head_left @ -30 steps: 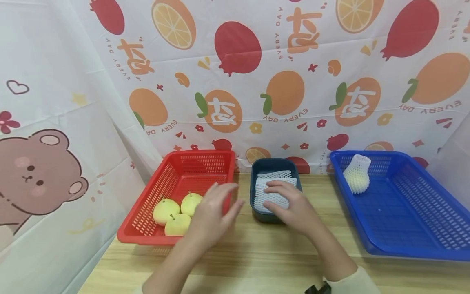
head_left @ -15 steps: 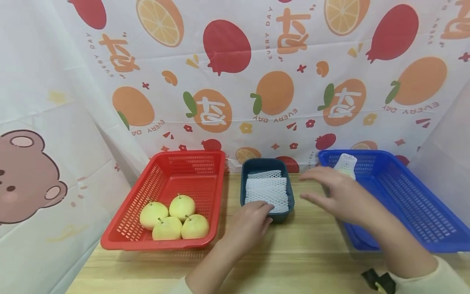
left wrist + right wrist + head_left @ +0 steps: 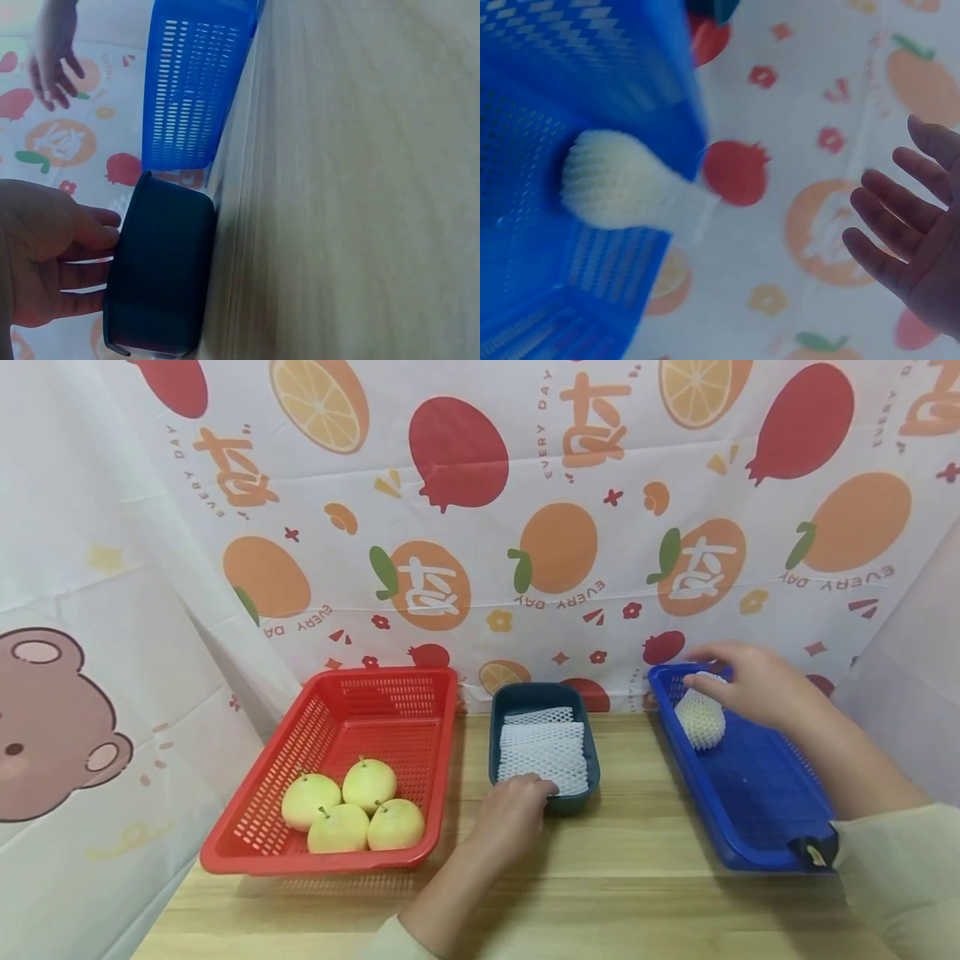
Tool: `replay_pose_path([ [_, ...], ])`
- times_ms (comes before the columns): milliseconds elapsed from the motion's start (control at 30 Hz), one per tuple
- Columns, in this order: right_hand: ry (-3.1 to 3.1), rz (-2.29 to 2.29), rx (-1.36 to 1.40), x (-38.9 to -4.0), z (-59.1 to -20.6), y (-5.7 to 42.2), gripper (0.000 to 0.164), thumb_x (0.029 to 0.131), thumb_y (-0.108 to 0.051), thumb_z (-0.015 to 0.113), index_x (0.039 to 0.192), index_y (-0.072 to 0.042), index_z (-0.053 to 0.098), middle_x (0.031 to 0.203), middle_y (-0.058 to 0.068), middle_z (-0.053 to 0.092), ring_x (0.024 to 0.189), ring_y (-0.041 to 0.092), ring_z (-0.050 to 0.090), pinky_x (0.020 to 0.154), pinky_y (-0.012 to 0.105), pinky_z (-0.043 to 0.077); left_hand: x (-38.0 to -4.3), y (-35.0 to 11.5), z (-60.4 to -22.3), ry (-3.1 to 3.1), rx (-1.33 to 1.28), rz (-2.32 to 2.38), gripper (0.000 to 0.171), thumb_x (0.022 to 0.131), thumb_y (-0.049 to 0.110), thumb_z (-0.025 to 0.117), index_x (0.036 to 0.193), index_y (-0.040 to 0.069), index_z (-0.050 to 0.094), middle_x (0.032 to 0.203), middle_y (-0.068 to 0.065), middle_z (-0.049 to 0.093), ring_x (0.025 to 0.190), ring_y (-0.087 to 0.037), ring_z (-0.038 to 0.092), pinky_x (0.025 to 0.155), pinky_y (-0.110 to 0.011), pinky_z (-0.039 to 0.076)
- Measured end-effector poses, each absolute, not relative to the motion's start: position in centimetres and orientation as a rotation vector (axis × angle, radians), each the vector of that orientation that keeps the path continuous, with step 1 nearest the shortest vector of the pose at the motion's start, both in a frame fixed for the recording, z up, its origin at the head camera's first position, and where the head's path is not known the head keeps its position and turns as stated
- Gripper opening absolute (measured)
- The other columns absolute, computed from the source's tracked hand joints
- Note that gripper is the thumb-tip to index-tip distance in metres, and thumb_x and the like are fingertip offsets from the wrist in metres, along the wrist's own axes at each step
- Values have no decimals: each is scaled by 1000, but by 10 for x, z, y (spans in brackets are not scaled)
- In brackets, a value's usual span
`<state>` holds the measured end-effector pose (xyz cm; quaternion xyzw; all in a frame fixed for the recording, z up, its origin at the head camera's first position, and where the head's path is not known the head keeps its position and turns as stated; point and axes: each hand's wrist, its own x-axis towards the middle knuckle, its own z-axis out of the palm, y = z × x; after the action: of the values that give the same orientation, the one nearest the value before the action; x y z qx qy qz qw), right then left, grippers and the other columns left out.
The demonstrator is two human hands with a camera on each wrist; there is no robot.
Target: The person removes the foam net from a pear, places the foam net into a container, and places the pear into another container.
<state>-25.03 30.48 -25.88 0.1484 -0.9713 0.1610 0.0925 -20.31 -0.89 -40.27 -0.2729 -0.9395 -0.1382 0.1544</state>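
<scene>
In the head view my left hand (image 3: 516, 814) is at the near rim of a dark teal plastic box (image 3: 498, 710), its fingertips over the white foam net sleeves (image 3: 543, 752) inside. The left wrist view shows these fingers reaching over the rim of the box (image 3: 161, 262); whether they touch the nets is hidden. My right hand (image 3: 765, 685) is above the blue basket (image 3: 750, 810), fingers extended, holding nothing. Just below it a pear in a foam net sleeve (image 3: 702, 722) stands in the basket's back left corner, the sleeve's loose end upward. The right wrist view shows this hand (image 3: 922, 232) apart from the sleeved pear (image 3: 615, 180).
A red basket (image 3: 330, 862) on the left holds several bare yellow pears (image 3: 339, 828) near its front. All the containers are on a wooden table (image 3: 600, 893). A fruit-print cloth (image 3: 480, 560) hangs right behind them.
My left hand has gone from the red basket to the teal box's near rim. My right hand has moved from above the box rightward to above the sleeved pear. The head view has shifted slightly.
</scene>
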Motion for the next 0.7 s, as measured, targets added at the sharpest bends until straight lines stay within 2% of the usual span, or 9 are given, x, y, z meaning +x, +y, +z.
replay_pose_path([
  [200, -2943, 494, 384, -292, -274, 320, 46, 91, -33, 60, 125, -3, 56, 121, 26, 57, 108, 43, 55, 86, 60, 45, -207, -13, -404, -2700, -759, -407, 33, 74, -3, 62, 92, 21, 75, 82, 5, 67, 76, -12, 63, 63, -30, 50],
  [367, -2995, 313, 364, -321, -295, 337, 47, 89, -26, 62, 124, 4, 54, 121, 32, 54, 113, 49, 48, 92, 63, 38, -208, -13, -407, -2699, -759, -396, 34, 74, -3, 63, 92, 23, 75, 81, 6, 67, 76, -11, 64, 63, -30, 50],
  [533, -3095, 210, 327, -337, -318, 351, 57, 87, -23, 62, 129, 11, 46, 124, 40, 46, 117, 56, 38, 98, 65, 30, -207, -12, -407, -2716, -756, -394, 32, 76, -2, 64, 92, 23, 75, 83, 7, 68, 77, -10, 63, 66, -29, 50],
  [700, -3264, 393, 151, -342, -336, 361, 60, 91, -26, 59, 135, 9, 39, 130, 41, 39, 118, 59, 34, 94, 69, 32, -206, -9, -407, -2718, -767, -376, 31, 75, -1, 65, 91, 23, 75, 82, 6, 68, 76, -11, 63, 66, -30, 50],
])
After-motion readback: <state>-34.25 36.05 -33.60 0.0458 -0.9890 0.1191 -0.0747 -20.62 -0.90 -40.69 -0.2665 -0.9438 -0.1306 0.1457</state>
